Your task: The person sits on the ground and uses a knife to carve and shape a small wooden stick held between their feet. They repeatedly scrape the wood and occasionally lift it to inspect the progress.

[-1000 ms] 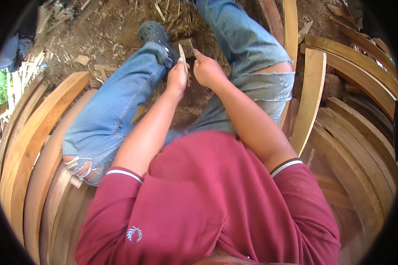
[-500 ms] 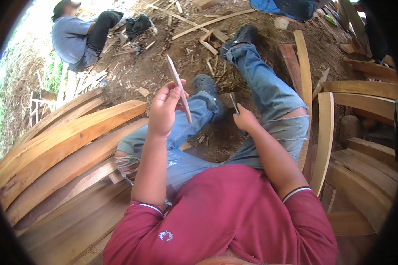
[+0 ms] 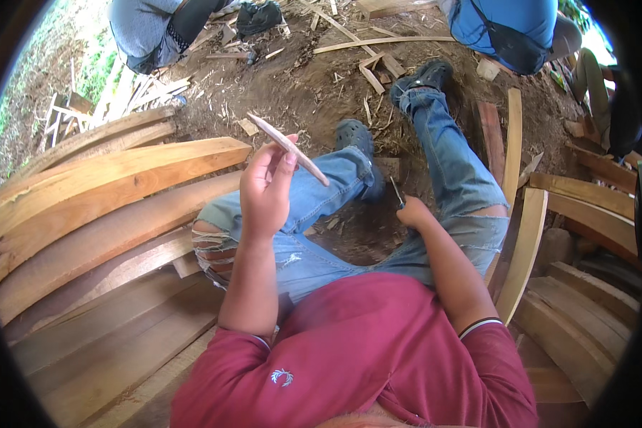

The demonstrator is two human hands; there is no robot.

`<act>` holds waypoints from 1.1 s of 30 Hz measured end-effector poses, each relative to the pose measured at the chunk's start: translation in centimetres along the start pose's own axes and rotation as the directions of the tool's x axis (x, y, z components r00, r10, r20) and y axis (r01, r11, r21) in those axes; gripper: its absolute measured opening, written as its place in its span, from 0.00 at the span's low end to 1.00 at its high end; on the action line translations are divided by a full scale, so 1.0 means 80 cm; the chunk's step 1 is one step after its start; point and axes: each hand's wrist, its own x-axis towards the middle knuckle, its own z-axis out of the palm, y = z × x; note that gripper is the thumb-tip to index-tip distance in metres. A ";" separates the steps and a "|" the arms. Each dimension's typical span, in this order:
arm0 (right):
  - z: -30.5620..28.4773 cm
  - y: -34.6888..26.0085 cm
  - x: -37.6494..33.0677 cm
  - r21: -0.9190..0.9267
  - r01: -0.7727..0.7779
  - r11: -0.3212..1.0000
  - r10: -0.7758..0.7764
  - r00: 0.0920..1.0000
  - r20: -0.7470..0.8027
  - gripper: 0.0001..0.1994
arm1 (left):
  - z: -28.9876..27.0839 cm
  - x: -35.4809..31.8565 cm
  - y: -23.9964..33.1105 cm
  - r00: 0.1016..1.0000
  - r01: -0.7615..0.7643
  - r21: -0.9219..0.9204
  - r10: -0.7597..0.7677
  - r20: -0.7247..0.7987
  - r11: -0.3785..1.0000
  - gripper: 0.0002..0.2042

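Note:
A pale wooden stick [image 3: 309, 165], whittled to a point at its upper left end, is pinched between the thumb and fingers of my left hand [image 3: 267, 184]. It slants down to the right above my left shin. Over the ground between my legs, my right hand [image 3: 415, 212] is closed around a knife [image 3: 396, 190]. The thin blade points up and away, and most of its handle is hidden in my fist. Stick and blade are apart.
Long planks [image 3: 114, 167] lie stacked on my left; more boards [image 3: 585, 189] are on my right. An upright board [image 3: 524, 253] stands beside my right knee. Wood scraps [image 3: 378, 68] litter the dirt ahead. One person [image 3: 144, 32] crouches far left, another in blue [image 3: 503, 28] far right.
The stick has turned from nearly upright to a flatter slant, its pointed end swinging left. My right hand still grips the knife. The whole view has shifted, bringing the person in blue further in.

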 end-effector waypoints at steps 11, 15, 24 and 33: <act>-0.095 -0.145 -0.158 0.929 0.217 0.299 -0.304 0.945 -0.123 0.15 | 0.003 -0.009 0.015 0.978 0.206 -0.276 -0.188 0.088 0.939 0.13; -0.117 -0.203 -0.197 0.774 0.329 0.541 -0.363 0.922 -0.138 0.13 | 0.013 -0.011 0.004 0.985 0.169 -0.281 -0.168 0.025 0.945 0.10; -0.119 -0.220 -0.208 0.756 0.393 0.523 -0.336 0.911 -0.241 0.07 | 0.015 -0.009 -0.006 0.996 0.087 -0.081 -0.090 -0.028 0.993 0.24; -0.098 -0.124 -0.102 0.683 0.536 0.496 -0.065 0.807 -0.587 0.12 | 0.015 -0.014 -0.002 0.994 0.112 -0.096 -0.111 0.015 0.989 0.24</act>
